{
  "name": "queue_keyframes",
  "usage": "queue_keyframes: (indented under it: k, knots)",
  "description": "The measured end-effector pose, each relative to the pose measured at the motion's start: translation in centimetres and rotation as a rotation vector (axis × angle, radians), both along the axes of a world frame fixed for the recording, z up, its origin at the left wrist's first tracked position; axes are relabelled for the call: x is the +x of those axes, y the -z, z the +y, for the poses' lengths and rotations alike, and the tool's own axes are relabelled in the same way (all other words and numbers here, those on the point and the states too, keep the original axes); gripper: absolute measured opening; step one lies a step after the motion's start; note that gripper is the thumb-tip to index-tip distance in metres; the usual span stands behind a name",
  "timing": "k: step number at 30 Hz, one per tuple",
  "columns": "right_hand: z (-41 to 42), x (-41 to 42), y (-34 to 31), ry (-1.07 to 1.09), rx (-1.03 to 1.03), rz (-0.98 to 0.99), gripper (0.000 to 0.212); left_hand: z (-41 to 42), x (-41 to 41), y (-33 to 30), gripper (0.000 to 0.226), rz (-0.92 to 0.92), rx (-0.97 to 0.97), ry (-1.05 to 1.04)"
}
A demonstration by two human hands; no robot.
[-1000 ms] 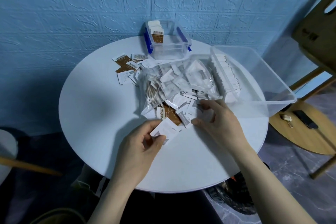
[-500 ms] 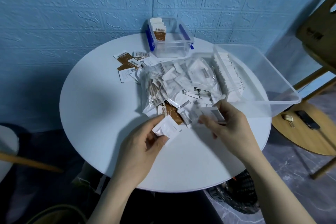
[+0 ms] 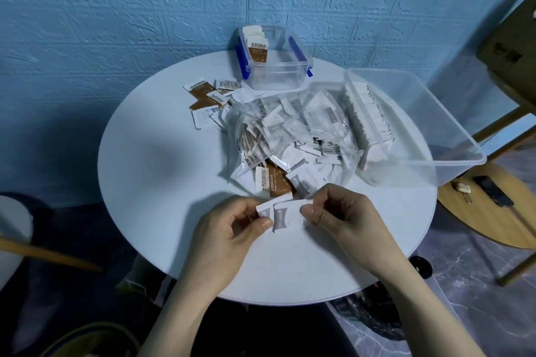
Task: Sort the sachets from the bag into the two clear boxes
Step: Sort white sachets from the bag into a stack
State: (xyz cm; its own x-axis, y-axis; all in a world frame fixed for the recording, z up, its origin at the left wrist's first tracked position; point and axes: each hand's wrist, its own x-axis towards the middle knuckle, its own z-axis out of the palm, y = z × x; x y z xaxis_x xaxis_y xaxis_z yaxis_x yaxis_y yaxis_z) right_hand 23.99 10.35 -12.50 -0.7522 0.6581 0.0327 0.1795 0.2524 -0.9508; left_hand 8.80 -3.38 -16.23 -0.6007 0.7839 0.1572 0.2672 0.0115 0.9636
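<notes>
A round white table [image 3: 150, 171] stands against a blue wall of embossed brick pattern [image 3: 116, 9]. Near its far-left edge lies a loose scatter of brown-and-white and plain white sachets [image 3: 209, 100]. At the far edge sits a small clear plastic box with blue clips [image 3: 274, 59], with a row of brown-and-white sachets standing upright at its left end. At the centre, a crumpled clear plastic bag [image 3: 293, 130] spills white sachets toward the near edge. Touching it at the right edge is a large clear plastic tub [image 3: 452, 159], overhanging the table, with white sachets filed upright along its left wall. At the near edge, the left hand [image 3: 224, 236] pinches a white sachet [image 3: 265, 210] between thumb and forefinger, while the right hand [image 3: 352, 217] pinches the right end of an overlapping second white sachet [image 3: 285, 214]. Right of the table is a low round wooden stool [image 3: 490, 211].
</notes>
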Motion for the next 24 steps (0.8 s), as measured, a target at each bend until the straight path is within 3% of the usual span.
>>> queue_keyframes:
  k: [8, 13, 16, 19, 24]
  knots:
    - [-1.2, -0.5, 0.0, -0.025, 0.003, 0.039, 0.021, -0.1, 0.3, -0.3, 0.028, 0.159, 0.022, -0.019]
    - [0.6, -0.9, -0.2, 0.176, 0.296, -0.021, 0.010, -0.3, 0.4, -0.6, 0.025, 0.283, 0.013, -0.075]
    - [1.8, -1.5, -0.2, 0.277, 0.477, -0.173, 0.032, -0.4, 0.3, -0.8, 0.025, 0.370, 0.005, -0.059]
    - [2.3, -2.1, -0.5, 0.270, 0.465, -0.303, 0.055, -0.4, 0.4, -1.1, 0.028, 0.445, -0.002, -0.030]
    - [2.2, -2.8, -0.6, 0.282, 0.486, -0.293, 0.065, -0.3, 0.4, -1.0, 0.028, 0.431, 0.009, -0.039]
